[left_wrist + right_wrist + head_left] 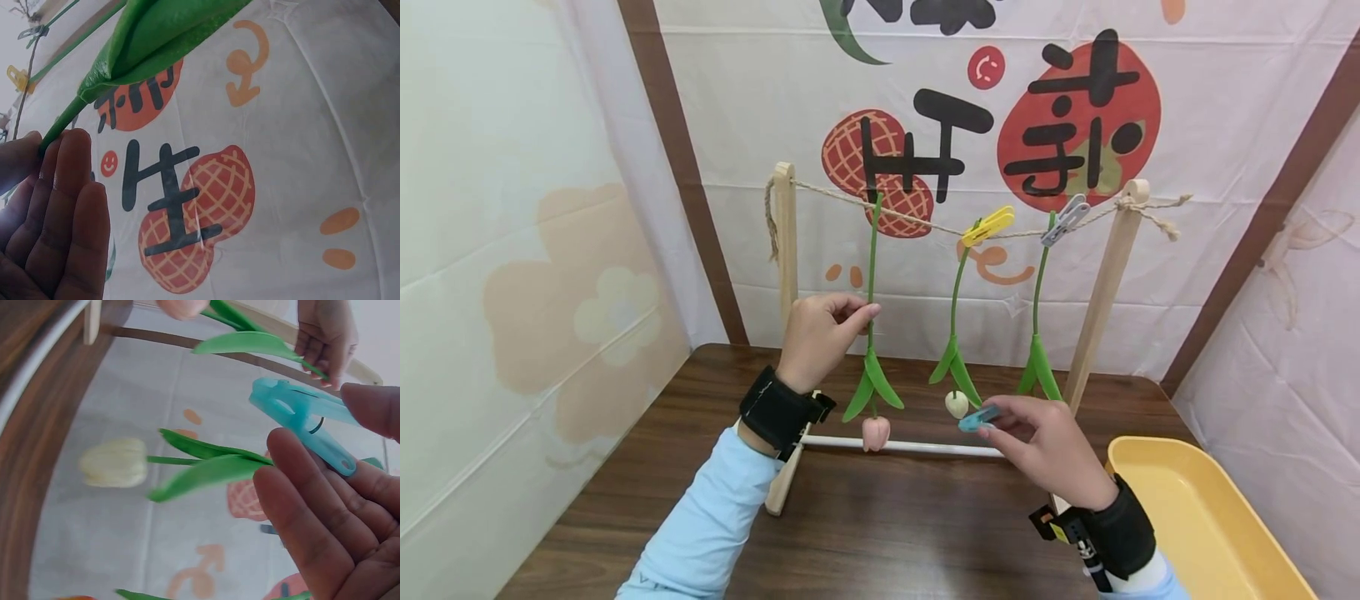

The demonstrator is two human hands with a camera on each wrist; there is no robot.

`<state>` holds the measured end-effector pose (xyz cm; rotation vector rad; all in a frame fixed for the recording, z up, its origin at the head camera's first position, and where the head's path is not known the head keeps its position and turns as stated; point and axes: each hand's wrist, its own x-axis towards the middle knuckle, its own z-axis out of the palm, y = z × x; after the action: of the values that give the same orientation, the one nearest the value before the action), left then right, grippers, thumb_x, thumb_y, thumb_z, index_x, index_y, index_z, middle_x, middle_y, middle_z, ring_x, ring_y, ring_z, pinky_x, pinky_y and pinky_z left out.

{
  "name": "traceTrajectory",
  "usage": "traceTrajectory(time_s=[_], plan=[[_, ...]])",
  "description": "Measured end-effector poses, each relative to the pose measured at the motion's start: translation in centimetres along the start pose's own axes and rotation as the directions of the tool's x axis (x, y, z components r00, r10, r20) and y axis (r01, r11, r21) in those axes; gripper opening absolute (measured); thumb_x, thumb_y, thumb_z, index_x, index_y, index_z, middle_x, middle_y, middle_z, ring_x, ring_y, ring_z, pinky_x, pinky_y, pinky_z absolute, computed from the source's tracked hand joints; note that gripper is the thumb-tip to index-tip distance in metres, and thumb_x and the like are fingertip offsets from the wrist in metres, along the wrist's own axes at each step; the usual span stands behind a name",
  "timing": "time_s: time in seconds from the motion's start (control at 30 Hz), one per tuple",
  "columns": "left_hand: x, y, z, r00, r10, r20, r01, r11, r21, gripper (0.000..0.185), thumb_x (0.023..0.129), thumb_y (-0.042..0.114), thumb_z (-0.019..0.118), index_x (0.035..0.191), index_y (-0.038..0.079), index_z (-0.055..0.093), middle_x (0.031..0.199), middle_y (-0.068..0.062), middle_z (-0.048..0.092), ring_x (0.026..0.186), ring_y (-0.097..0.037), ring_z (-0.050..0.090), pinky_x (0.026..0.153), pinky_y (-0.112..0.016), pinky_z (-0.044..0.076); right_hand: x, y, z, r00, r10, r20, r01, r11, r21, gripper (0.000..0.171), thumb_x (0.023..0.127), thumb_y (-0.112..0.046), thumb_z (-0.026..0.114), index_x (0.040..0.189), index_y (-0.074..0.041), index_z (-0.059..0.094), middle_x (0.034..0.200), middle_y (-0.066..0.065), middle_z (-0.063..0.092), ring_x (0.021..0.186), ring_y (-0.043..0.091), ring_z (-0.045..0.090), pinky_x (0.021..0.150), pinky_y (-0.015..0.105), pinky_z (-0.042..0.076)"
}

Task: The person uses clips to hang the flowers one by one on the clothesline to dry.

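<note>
Tulip with the pink bud hangs upside down near the rack's left post, its stem pinched by the left hand; the right hand, gripping the blue clothespin, should probably clip stem to twine squarely.

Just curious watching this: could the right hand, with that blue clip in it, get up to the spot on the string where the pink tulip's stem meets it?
Probably yes. The right hand pinches the blue clip below the string, with open air between. The left hand holds the stem lower down.
</note>
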<state>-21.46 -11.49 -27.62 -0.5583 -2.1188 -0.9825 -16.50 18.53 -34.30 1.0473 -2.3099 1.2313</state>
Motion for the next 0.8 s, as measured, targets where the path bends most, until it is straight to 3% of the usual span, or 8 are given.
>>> traceTrajectory(time_s=[0.17,0.4,0.8], plan=[[0.2,0.2,0.1,1.0,0.015,0.001,-0.015,1.0,0.01,0.018,0.09,0.021,0.072,0.081,0.006,0.076,0.062,0.001,0.065,0.055,-0.007,0.055,0.052,-0.029,0.043,1.2,-1.4,-1.2,0.997,-0.072,-0.026,0.071,0.995,-0.065,0.025,0.08,0.0,0.078,0.104,-0.002,0.069,0.087,-0.003,0.071,0.072,0.008,0.067,0.062,0.026,0.055],[0.3,0.4,0.2,1.0,0.018,0.005,-0.018,1.0,0.018,0.018,0.09,0.022,0.072,0.081,0.007,0.076,0.061,0.004,0.063,0.055,-0.007,0.056,0.052,-0.029,0.043,3.0,-3.5,-2.6,0.972,-0.222,-0.082,0.211,0.969,-0.127,0.03,0.079,0.003,0.078,0.107,-0.002,0.069,0.089,-0.002,0.071,0.072,0.008,0.067,0.06,0.022,0.053],[0.3,0.4,0.1,1.0,-0.005,0.007,0.005,1.0,0.011,0.019,0.091,0.023,0.071,0.082,0.007,0.076,0.063,0.0,0.066,0.055,-0.008,0.057,0.051,-0.029,0.042,6.0,-6.1,-4.2,0.936,-0.334,-0.11,0.303,0.924,-0.232,0.034,0.076,0.004,0.079,0.109,0.003,0.069,0.09,0.003,0.071,0.074,0.01,0.068,0.067,0.022,0.054]])
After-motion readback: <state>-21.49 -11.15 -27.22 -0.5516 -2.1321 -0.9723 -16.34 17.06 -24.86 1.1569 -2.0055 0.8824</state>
